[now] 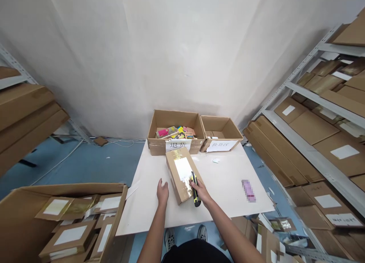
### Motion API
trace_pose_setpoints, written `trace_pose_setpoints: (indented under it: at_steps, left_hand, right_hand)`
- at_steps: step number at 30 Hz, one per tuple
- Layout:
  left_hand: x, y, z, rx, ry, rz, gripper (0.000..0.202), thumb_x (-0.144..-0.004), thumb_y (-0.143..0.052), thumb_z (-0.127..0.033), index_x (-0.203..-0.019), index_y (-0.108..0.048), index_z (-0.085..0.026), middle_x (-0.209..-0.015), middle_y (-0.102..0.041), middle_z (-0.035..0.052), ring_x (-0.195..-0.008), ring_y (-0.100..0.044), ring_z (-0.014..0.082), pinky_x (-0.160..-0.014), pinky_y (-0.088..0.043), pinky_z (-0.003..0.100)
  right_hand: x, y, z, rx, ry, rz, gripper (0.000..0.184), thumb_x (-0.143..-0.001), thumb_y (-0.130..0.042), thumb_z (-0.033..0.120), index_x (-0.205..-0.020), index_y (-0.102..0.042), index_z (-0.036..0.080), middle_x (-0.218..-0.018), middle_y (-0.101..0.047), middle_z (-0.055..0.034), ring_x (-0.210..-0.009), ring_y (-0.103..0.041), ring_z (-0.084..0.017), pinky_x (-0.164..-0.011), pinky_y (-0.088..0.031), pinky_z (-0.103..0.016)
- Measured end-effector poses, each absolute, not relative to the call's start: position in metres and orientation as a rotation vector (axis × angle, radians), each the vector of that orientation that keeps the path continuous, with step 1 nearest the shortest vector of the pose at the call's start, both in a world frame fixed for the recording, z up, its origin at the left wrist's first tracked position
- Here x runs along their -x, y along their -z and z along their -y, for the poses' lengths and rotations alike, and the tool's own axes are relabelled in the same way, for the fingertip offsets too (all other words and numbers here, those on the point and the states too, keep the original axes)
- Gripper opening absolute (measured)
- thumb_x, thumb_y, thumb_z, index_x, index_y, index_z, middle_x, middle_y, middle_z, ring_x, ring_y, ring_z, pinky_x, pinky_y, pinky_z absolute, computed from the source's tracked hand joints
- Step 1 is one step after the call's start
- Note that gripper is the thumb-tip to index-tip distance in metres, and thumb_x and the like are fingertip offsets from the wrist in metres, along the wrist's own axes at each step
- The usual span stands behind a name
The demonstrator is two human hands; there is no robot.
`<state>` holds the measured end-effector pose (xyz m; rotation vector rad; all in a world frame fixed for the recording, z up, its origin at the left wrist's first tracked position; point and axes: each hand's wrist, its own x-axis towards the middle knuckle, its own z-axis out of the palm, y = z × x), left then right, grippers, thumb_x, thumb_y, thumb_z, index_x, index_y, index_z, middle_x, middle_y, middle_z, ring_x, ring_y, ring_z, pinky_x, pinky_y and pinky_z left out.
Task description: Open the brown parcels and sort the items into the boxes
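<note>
my right hand (201, 190) is clamped round the knife (195, 188), resting on the parcel (182, 174); left hand (162, 190) spread loose beside it, holding nothing.

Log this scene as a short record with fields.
parcel: taped, label up, on the white table
left hand: open, beside the parcel's left side, contact unclear
right hand: grips a utility knife at the parcel's right edge
far edge: larger carton holding colourful packs, smaller carton beside it, both open
floor left: big carton of labelled parcels
</note>
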<state>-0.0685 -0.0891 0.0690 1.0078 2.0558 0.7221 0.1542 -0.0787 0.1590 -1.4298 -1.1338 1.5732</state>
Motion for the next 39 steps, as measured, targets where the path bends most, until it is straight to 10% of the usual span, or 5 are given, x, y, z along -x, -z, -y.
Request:
trace_pose_setpoints:
  at_steps: [3, 9, 17, 29, 39]
  left_hand:
    - [0.098, -0.116, 0.049, -1.242, -0.906, -2.051, 0.068, -0.103, -0.039, -0.042, -0.166, -0.023, -0.025, -0.169, -0.036, 0.0072, -0.149, -0.045, 0.0220, -0.120, -0.042, 0.032]
    - [0.099, -0.175, -0.024, -1.921, -0.260, -1.667, 0.119, -0.066, -0.087, -0.046, -0.165, -0.027, -0.021, -0.175, -0.016, 0.0116, -0.162, -0.007, 0.0359, -0.129, -0.023, 0.048]
    - [0.050, -0.157, -0.013, -1.836, -0.096, -1.795, 0.122, -0.071, -0.078, -0.062, -0.168, -0.017, -0.021, -0.176, -0.003, 0.0125, -0.162, 0.005, 0.0399, -0.124, -0.024, 0.063]
    - [0.032, -0.160, -0.012, -1.735, 0.080, -1.818, 0.128, -0.069, -0.073, -0.075, -0.169, -0.012, -0.023, -0.177, 0.005, 0.0102, -0.161, 0.012, 0.0423, -0.120, -0.028, 0.070]
    - [0.035, -0.162, -0.008, -1.761, 0.094, -1.814, 0.126, -0.072, -0.070, -0.077, -0.169, -0.011, -0.022, -0.177, 0.006, 0.0093, -0.161, 0.011, 0.0415, -0.118, -0.032, 0.067]
  right_hand:
    - [-0.155, -0.164, 0.081, 1.504, -1.482, 1.179, 0.064, -0.069, -0.078, 0.078, -0.103, -0.074, 0.023, -0.106, -0.075, -0.0063, -0.112, -0.067, -0.028, -0.100, -0.050, -0.037]
    - [-0.161, -0.173, 0.076, 1.478, -1.470, 1.280, 0.062, -0.070, -0.078, 0.078, -0.098, -0.072, 0.022, -0.102, -0.075, -0.0066, -0.106, -0.069, -0.027, -0.095, -0.053, -0.037]
    - [-0.170, -0.174, 0.049, 1.573, -1.444, 1.342, 0.054, -0.087, -0.058, 0.074, -0.107, -0.059, 0.024, -0.061, -0.065, 0.0040, -0.042, -0.057, -0.019, -0.046, -0.045, -0.030]
    - [-0.070, -0.195, -0.079, 2.080, -0.766, 2.155, 0.035, -0.106, -0.046, 0.037, -0.129, -0.062, 0.018, -0.114, -0.074, -0.0154, -0.105, -0.070, -0.028, -0.089, -0.047, -0.033]
    - [-0.078, -0.182, -0.080, 2.058, -0.765, 2.305, 0.036, -0.103, -0.051, 0.038, -0.130, -0.063, 0.019, -0.110, -0.076, -0.0137, -0.101, -0.070, -0.028, -0.087, -0.049, -0.035]
